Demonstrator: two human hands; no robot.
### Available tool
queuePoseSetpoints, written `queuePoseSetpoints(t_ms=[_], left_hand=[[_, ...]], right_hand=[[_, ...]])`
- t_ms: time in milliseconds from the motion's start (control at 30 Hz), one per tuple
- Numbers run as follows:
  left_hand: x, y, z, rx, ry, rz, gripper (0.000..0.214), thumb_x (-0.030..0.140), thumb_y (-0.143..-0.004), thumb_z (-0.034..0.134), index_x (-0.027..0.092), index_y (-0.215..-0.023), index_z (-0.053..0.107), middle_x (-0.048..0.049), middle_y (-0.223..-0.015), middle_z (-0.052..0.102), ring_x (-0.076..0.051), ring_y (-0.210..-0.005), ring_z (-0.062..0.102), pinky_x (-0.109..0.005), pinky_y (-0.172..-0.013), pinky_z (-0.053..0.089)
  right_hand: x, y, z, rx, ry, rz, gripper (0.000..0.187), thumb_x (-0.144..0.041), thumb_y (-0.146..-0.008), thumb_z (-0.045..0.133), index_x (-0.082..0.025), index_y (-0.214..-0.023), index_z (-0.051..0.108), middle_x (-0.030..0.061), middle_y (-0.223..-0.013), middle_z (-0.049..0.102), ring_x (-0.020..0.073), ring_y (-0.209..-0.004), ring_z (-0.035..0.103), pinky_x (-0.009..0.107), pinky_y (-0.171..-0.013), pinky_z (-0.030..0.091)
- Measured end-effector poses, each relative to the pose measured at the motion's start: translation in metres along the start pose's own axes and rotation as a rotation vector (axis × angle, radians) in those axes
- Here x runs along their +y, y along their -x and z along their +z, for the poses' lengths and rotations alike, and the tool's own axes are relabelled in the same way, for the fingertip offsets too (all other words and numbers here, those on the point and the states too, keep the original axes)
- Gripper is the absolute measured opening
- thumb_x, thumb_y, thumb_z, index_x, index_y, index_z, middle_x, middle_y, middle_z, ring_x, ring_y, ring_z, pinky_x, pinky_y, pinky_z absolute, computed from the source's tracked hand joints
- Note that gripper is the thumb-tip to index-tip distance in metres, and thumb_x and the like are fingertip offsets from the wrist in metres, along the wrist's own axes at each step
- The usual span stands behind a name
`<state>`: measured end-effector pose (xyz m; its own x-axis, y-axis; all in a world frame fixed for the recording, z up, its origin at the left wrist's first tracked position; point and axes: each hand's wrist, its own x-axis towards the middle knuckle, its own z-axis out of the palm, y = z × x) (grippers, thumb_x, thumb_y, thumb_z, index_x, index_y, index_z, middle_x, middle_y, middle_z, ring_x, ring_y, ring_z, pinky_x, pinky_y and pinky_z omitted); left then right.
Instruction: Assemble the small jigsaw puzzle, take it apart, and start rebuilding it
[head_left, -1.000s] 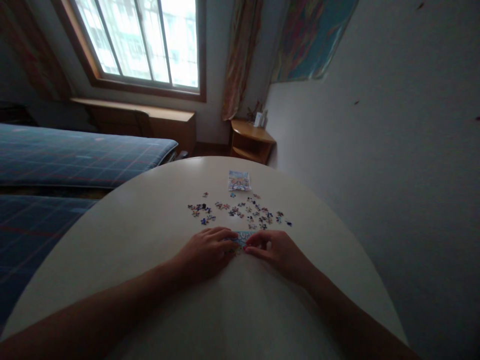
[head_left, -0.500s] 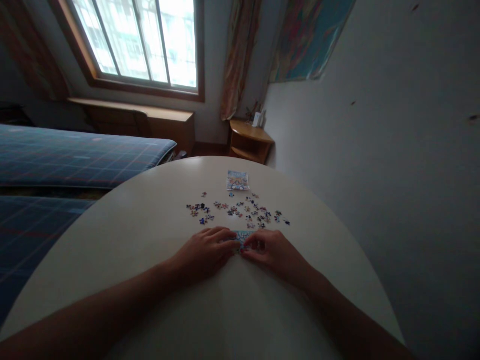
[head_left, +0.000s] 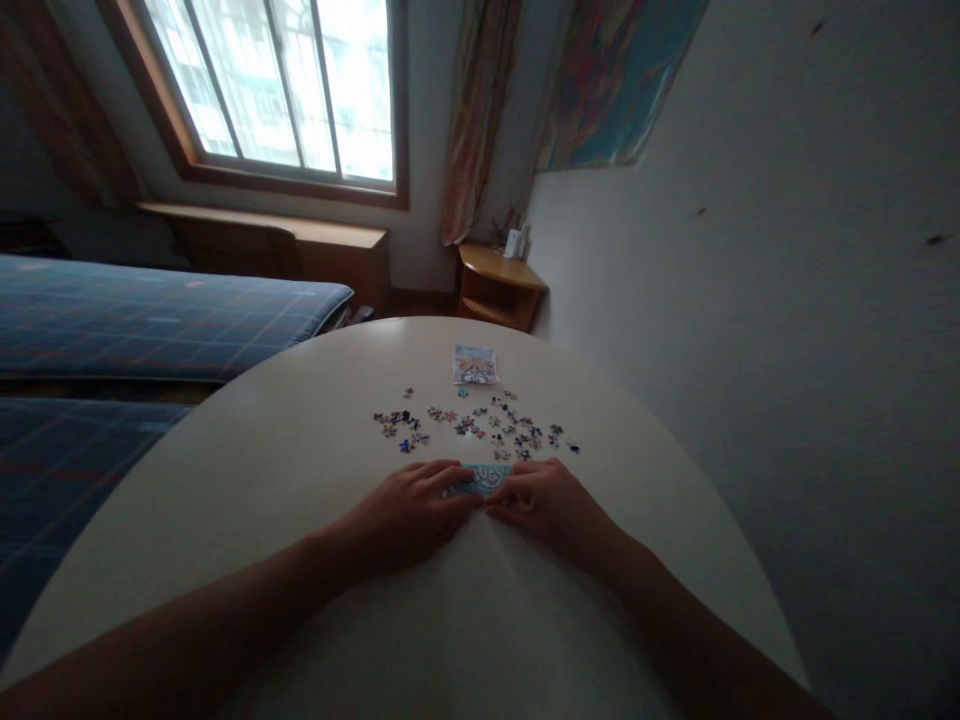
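A joined strip of jigsaw puzzle [head_left: 489,480], pale blue with a dark curling pattern, lies on the table between my hands. My left hand [head_left: 427,505] rests over its left part, fingers on top and thumb by the near edge. From the other side, my right hand [head_left: 544,500] has thumb and fingertips pinched at the strip's near right edge, on a puzzle piece mostly hidden by the fingers. Just beyond lie several loose jigsaw pieces [head_left: 469,426], scattered singly and in small clusters.
A small picture packet [head_left: 475,366] lies behind the loose pieces on the round white table [head_left: 300,440]. Past the table's left edge are blue plaid mattresses [head_left: 165,315]. A wooden corner stand [head_left: 501,268] and a white wall [head_left: 735,330] lie beyond, back and right.
My right hand's fingertips have drawn closer together at the strip's near edge. More of the strip's top now shows between my hands. The loose pieces and packet stay put.
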<state>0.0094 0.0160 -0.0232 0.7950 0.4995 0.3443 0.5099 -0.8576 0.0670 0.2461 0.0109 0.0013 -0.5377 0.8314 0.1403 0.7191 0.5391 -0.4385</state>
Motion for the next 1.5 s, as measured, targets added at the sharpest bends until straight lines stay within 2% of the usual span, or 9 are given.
queuePoseSetpoints(t_ms=[167, 433, 667, 867, 1100, 1367, 1433, 1500], left_hand=[[0.001, -0.002, -0.002, 0.003, 0.004, -0.004, 0.025, 0.023, -0.098, 0.053, 0.027, -0.120, 0.062, -0.0081, -0.127, 0.062, -0.025, -0.115, 0.060, -0.045, -0.094, 0.055], [-0.001, -0.001, -0.002, 0.003, 0.032, -0.001, 0.025, 0.023, -0.098, 0.052, 0.027, -0.120, 0.062, -0.0071, -0.126, 0.061, -0.023, -0.115, 0.058, -0.042, -0.095, 0.053], [0.000, -0.002, -0.003, -0.013, 0.047, -0.007, 0.025, 0.022, -0.097, 0.052, 0.028, -0.120, 0.061, -0.0064, -0.126, 0.061, -0.024, -0.115, 0.058, -0.044, -0.093, 0.053], [0.001, -0.002, -0.003, 0.000, 0.050, -0.023, 0.022, 0.021, -0.098, 0.049, 0.021, -0.115, 0.062, -0.0086, -0.123, 0.063, -0.023, -0.114, 0.059, -0.042, -0.093, 0.054], [-0.001, -0.001, 0.000, -0.012, 0.060, -0.019, 0.025, 0.020, -0.096, 0.052, 0.023, -0.119, 0.060, -0.0081, -0.125, 0.061, -0.024, -0.116, 0.058, -0.044, -0.095, 0.052], [-0.002, 0.000, 0.000, -0.023, 0.078, -0.022, 0.026, 0.017, -0.094, 0.053, 0.024, -0.119, 0.059, -0.0069, -0.126, 0.061, -0.024, -0.117, 0.057, -0.044, -0.097, 0.052], [-0.002, 0.000, 0.000, -0.030, 0.074, -0.019, 0.028, 0.018, -0.094, 0.053, 0.024, -0.121, 0.058, -0.0069, -0.127, 0.060, -0.025, -0.117, 0.057, -0.045, -0.096, 0.052], [-0.003, 0.000, 0.000, -0.035, 0.072, -0.016, 0.028, 0.019, -0.095, 0.053, 0.024, -0.122, 0.058, -0.0073, -0.128, 0.060, -0.025, -0.117, 0.057, -0.045, -0.095, 0.053]], right_hand=[[-0.003, 0.003, -0.006, -0.053, 0.128, -0.120, 0.012, -0.030, -0.088, 0.067, -0.023, -0.085, 0.076, 0.0043, -0.085, 0.071, 0.0160, -0.076, 0.064, 0.030, -0.075, 0.042], [0.002, 0.000, -0.008, -0.063, 0.100, -0.201, 0.010, -0.028, -0.086, 0.066, -0.024, -0.088, 0.075, 0.0039, -0.086, 0.070, 0.0151, -0.076, 0.062, 0.029, -0.075, 0.043], [0.007, -0.001, -0.010, -0.089, 0.048, -0.188, 0.012, -0.029, -0.087, 0.065, -0.024, -0.091, 0.076, 0.0035, -0.086, 0.068, 0.0138, -0.075, 0.061, 0.027, -0.074, 0.045], [0.011, 0.000, -0.009, -0.094, 0.003, -0.194, 0.014, -0.028, -0.086, 0.065, -0.024, -0.094, 0.077, 0.0032, -0.086, 0.068, 0.0127, -0.074, 0.061, 0.025, -0.071, 0.045], [0.012, 0.000, -0.010, -0.110, 0.033, -0.210, 0.017, -0.031, -0.086, 0.065, -0.024, -0.096, 0.077, 0.0035, -0.085, 0.069, 0.0134, -0.074, 0.062, 0.026, -0.072, 0.045], [0.006, 0.000, -0.005, -0.110, -0.006, -0.313, 0.015, -0.033, -0.084, 0.066, -0.025, -0.092, 0.076, 0.0011, -0.081, 0.070, 0.0128, -0.071, 0.061, 0.028, -0.077, 0.045], [0.008, 0.000, -0.007, -0.118, -0.012, -0.303, 0.014, -0.032, -0.087, 0.064, -0.025, -0.090, 0.076, 0.0010, -0.079, 0.069, 0.0122, -0.070, 0.060, 0.027, -0.076, 0.045], [0.014, 0.000, -0.012, -0.082, -0.015, -0.232, 0.018, -0.033, -0.089, 0.061, -0.023, -0.086, 0.076, 0.0018, -0.077, 0.068, 0.0121, -0.069, 0.059, 0.026, -0.072, 0.044]])
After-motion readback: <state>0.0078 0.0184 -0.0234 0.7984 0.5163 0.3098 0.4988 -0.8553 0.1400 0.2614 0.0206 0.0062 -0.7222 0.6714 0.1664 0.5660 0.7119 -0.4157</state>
